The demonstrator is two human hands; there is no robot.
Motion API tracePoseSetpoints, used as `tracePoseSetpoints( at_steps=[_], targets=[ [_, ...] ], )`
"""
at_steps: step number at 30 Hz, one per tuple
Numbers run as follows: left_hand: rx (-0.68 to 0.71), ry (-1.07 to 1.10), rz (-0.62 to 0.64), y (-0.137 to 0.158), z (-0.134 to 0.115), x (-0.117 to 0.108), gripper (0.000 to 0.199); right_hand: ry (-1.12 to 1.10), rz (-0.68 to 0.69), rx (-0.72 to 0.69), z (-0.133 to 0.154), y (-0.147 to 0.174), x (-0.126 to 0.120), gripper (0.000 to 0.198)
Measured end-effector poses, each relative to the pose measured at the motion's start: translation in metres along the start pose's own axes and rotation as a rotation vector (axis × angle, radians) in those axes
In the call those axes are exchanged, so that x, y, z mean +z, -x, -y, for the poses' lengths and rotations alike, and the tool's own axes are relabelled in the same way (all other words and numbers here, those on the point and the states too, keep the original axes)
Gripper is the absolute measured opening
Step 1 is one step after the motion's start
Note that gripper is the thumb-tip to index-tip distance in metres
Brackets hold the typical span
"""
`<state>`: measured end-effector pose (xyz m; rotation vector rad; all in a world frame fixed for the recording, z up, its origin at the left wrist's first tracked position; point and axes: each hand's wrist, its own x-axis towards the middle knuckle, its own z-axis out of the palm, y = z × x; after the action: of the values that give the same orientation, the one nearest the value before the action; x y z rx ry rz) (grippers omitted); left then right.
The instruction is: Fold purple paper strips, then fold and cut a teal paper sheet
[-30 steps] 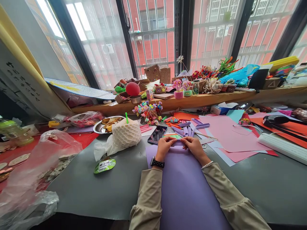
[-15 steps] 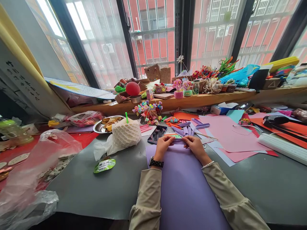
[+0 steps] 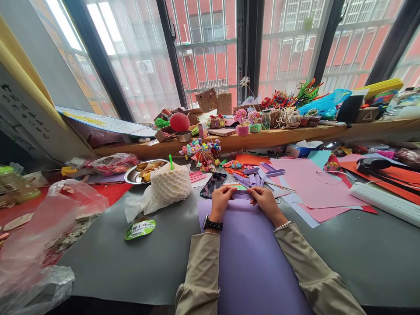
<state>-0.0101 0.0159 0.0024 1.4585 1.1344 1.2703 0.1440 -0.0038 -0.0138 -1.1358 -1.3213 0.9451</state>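
Between my two hands stretches a purple paper strip (image 3: pixel 241 195), slightly bowed. My left hand (image 3: pixel 222 200) pinches its left end; a black watch is on that wrist. My right hand (image 3: pixel 264 201) grips the right end, with a beaded bracelet at the wrist. Below them a large purple paper sheet (image 3: pixel 254 258) lies on the grey table. Just beyond my fingers is a pile of folded purple paper strips (image 3: pixel 254 178). A dark phone (image 3: pixel 213 184) rests behind my left hand. Part of a scissors handle (image 3: pixel 278 200) shows beside my right hand.
Left of my hands stands a coconut in white foam netting (image 3: pixel 170 183) with a green straw, before a metal plate (image 3: pixel 131 176). Pink paper sheets (image 3: pixel 308 183) and a white power strip (image 3: pixel 383 201) lie to the right. Craft flowers crowd the wooden sill (image 3: pixel 226 142).
The purple strip between my hands now bows more, where it looked straighter before. Both hands stay at its ends. The whole view has shifted slightly.
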Motion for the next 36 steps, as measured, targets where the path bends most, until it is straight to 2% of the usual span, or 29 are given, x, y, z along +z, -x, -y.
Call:
tracePoseSetpoints(
  at_steps=[6, 14, 20, 27, 30, 36],
  targets=[
    [-0.016, 0.058, 0.142, 0.002, -0.001, 0.003, 0.026, 0.013, 0.025, -0.020, 0.002, 0.002, -0.002, 0.035],
    [0.063, -0.036, 0.133, 0.005, -0.005, 0.003, 0.022, 0.068, 0.025, -0.043, 0.010, 0.005, 0.000, 0.033],
    [0.102, -0.080, 0.181, 0.008, -0.008, 0.004, 0.020, 0.077, 0.050, -0.111, 0.010, 0.006, 0.000, 0.028],
    [0.077, -0.031, 0.151, 0.009, -0.010, 0.004, 0.020, -0.051, 0.032, -0.064, 0.007, 0.004, 0.000, 0.028],
    [0.059, -0.006, 0.111, 0.007, -0.008, 0.003, 0.020, -0.119, -0.031, -0.026, 0.004, 0.001, -0.001, 0.030],
    [0.002, 0.104, 0.089, 0.002, -0.001, 0.002, 0.025, -0.119, -0.131, -0.047, -0.001, 0.000, -0.004, 0.032]
  ],
)
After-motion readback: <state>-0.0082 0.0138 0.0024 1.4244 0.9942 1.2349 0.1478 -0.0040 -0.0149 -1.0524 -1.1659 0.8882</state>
